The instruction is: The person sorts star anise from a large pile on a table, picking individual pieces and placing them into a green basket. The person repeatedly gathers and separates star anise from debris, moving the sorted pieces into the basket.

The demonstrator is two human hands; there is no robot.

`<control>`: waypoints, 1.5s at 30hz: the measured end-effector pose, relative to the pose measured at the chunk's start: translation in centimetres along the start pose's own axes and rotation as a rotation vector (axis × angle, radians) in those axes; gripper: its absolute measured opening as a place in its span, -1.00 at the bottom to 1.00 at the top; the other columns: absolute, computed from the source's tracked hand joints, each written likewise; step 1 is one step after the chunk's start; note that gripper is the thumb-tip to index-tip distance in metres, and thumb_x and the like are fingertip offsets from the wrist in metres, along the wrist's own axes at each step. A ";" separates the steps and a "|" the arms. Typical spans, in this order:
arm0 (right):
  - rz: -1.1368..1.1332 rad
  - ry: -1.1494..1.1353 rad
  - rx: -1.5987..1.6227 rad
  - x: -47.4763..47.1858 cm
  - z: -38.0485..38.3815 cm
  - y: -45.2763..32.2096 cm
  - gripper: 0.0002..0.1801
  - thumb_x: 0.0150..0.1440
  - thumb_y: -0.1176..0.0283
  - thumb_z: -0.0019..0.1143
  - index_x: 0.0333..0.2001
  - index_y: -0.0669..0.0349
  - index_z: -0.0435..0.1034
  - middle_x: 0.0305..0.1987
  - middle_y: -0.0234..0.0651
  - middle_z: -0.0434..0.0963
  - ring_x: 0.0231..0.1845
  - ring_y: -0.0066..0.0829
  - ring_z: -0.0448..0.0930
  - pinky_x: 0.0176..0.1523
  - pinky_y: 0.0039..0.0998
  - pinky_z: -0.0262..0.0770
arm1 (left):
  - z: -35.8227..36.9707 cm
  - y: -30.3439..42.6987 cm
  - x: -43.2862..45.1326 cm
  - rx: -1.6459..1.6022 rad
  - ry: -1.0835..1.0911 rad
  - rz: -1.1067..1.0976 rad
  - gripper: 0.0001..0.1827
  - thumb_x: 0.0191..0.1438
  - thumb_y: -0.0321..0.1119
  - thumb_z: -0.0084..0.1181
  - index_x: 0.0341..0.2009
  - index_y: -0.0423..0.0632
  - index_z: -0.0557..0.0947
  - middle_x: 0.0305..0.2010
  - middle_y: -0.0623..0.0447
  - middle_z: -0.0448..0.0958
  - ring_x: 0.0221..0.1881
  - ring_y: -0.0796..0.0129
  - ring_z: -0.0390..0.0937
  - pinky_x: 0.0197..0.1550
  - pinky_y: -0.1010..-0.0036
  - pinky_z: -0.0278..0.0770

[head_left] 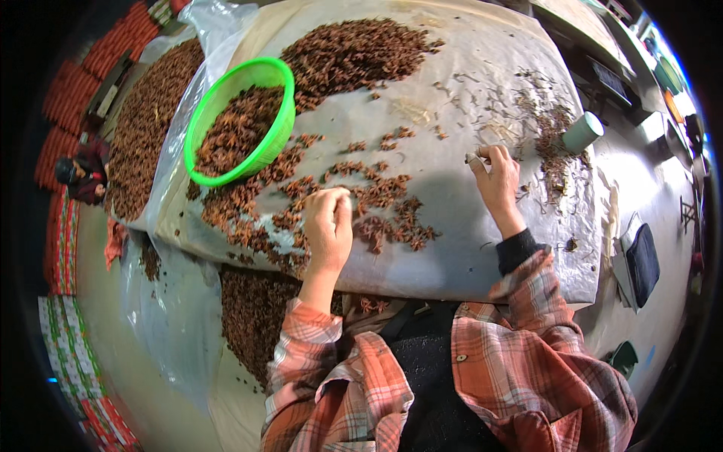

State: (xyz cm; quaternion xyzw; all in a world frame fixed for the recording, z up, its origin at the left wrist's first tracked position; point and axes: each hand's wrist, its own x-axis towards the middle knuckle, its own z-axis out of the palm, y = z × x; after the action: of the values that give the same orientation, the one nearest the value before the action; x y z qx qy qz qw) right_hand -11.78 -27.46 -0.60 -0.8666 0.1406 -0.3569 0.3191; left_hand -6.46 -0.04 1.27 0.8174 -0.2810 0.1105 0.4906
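Note:
Loose star anise [384, 192] lies scattered over a plastic-covered table [429, 277] before me. My left hand [329, 223] hovers over these pods with its fingers curled, and its back hides whatever may be in them. To the right, my right hand [496, 178] is above a bare stretch of the sheet, thumb and fingers drawn together. A small dark bit shows at the thumb tip, too small to identify. A bright green plastic basket [288, 121], partly filled with star anise [237, 127], tilts on the pods at the left.
A large star anise heap [356, 53] covers the table's far side. Stems and debris [548, 141] lie right, beside a pale cylindrical container [583, 133]. More anise fills a pile [152, 135] at left and one [254, 322] below the edge. Another person [85, 169] is far left.

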 end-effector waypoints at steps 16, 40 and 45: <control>-0.139 -0.185 -0.651 9.8 2.5 9.0 -0.77 -0.01 0.49 0.03 -0.21 0.08 0.46 -0.15 -0.26 0.52 -0.02 -0.24 0.52 0.06 -0.21 0.34 | -2.3 -2.6 3.9 0.961 -0.431 -0.116 -0.34 0.15 0.08 0.08 0.19 -0.13 0.42 0.32 -0.25 0.22 0.35 -0.31 0.05 0.28 -0.32 -0.08; -0.095 -0.495 0.103 18.6 16.2 8.2 -0.56 0.31 0.07 -0.15 -0.11 0.27 0.41 -0.14 0.08 0.55 -0.04 0.10 0.52 0.03 -0.06 0.44 | 15.1 -13.5 23.3 -0.279 -0.267 -0.275 -0.54 0.31 0.01 -0.04 0.03 -0.12 0.59 -0.13 0.03 0.59 -0.16 0.37 0.47 -0.02 0.43 0.43; -0.114 -0.451 0.274 14.2 11.4 5.5 -0.38 0.31 -0.07 -0.22 0.25 0.13 0.24 0.31 -0.03 0.30 0.36 -0.05 0.27 0.42 -0.14 0.08 | 9.3 -12.5 19.2 -0.403 -0.278 -0.208 -0.53 0.36 -0.07 -0.17 0.25 0.01 0.43 0.29 -0.01 0.38 0.33 0.25 0.23 0.41 0.23 0.04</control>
State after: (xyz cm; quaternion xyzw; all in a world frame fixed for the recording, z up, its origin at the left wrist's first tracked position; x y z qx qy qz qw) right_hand 6.26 -33.16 -2.83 -0.8795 -0.0328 -0.1877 0.4361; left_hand 15.45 -10.33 -3.81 0.7350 -0.2765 -0.1121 0.6089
